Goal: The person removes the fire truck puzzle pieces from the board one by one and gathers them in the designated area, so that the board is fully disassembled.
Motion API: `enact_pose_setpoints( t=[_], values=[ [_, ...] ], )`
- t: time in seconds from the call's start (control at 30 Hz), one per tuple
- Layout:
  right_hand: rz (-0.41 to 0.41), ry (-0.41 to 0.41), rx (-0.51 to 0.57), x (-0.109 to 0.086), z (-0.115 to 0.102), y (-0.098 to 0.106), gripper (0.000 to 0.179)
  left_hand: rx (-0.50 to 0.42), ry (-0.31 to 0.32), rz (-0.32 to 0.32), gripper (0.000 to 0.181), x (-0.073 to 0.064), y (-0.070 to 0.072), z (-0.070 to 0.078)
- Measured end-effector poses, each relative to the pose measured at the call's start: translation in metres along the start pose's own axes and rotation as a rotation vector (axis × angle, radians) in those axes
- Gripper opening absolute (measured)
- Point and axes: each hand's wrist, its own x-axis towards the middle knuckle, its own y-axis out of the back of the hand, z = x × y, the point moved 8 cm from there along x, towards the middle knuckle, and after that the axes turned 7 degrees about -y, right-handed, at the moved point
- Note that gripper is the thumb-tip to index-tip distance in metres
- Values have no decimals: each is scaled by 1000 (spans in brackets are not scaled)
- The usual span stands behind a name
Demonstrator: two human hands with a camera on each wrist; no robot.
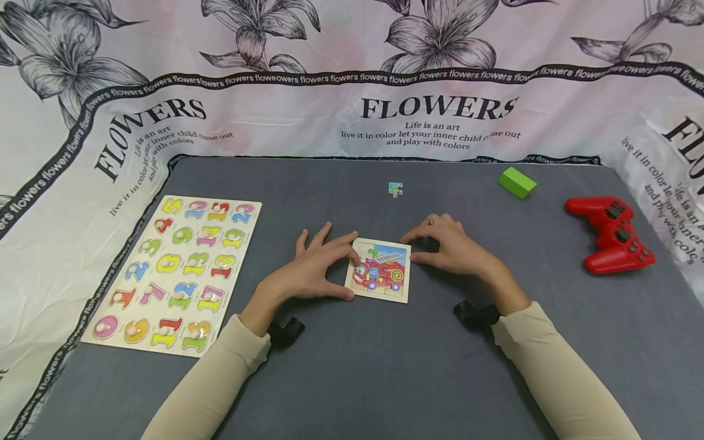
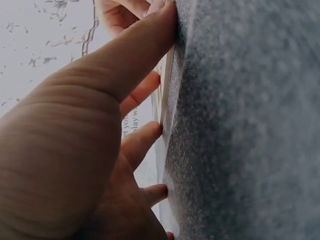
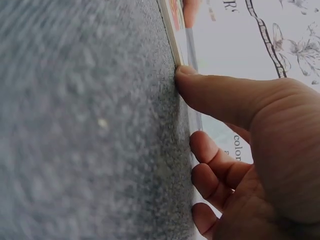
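A small wooden jigsaw puzzle (image 1: 382, 278) with a red fire truck picture lies flat on the grey table between both hands. The left hand (image 1: 316, 266) is at its left side, fingers spread; the thumb touches near the lower left corner and a fingertip reaches over the left edge. At the right side, the thumb of the right hand (image 1: 453, 247) touches the edge, with the index finger by the upper right corner. In the right wrist view that thumb (image 3: 215, 92) meets the board's edge, the other fingers bent below it. The left wrist view shows the left thumb (image 2: 135, 55) beside the board.
A number puzzle board (image 1: 176, 275) lies to the left. Behind the small puzzle sits a tiny blue-green picture piece (image 1: 395, 189). A green block (image 1: 517, 183) and a red game controller (image 1: 610, 235) lie to the right. Flower-printed cloth (image 1: 308, 122) hangs behind the table.
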Motion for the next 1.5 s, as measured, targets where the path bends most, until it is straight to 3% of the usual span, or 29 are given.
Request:
enact_pose_setpoints(
  t=[0.3, 0.5, 0.87, 1.5],
  values=[
    [12, 4, 69, 5, -3, -3, 34, 57, -3, 21, 55, 1, 2, 1],
    [-6, 39, 115, 10, -17, -11, 38, 83, 5, 12, 58, 1, 1, 2],
    [-41, 100, 85, 19, -36, -22, 36, 102, 3, 7, 58, 1, 0, 6],
    [-53, 104, 85, 22, -35, -27, 34, 84, 5, -2, 61, 3, -5, 6]
  ],
)
